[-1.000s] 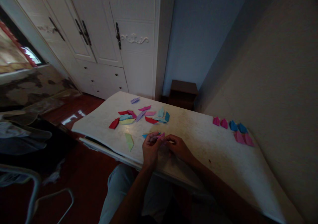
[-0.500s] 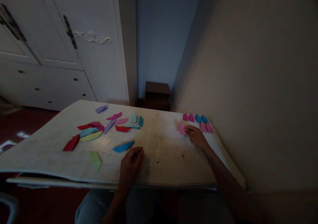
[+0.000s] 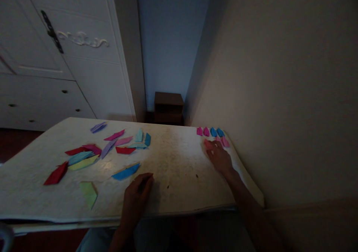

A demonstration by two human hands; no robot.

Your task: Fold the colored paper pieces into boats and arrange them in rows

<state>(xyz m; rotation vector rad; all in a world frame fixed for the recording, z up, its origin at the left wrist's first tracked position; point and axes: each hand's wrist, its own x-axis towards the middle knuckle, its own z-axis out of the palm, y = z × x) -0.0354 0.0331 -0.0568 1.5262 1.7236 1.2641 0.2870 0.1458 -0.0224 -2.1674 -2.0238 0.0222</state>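
My right hand [image 3: 220,158] is at the right side of the table, its fingers pinching a pink folded paper boat [image 3: 207,144]. Just beyond it, pink paper boats [image 3: 225,141] and blue paper boats [image 3: 213,131] stand in short rows by the corner, partly hidden by my fingers. My left hand [image 3: 137,194] rests near the table's front edge, fingers curled together, with nothing visible in them. Closest to it lies a blue paper boat [image 3: 125,171]. A light green paper boat [image 3: 88,194] lies farther left.
Several coloured paper boats are scattered over the left half of the white table [image 3: 173,155], among them a red one [image 3: 56,173] and a purple one [image 3: 98,127]. The wall [image 3: 268,114] borders the right side. A white cabinet [image 3: 92,80] stands behind.
My right hand has carried the pink paper boat closer to the rows at the right, and its fingers now cover more of it. The view has turned slightly right; my left hand stays near the front edge.
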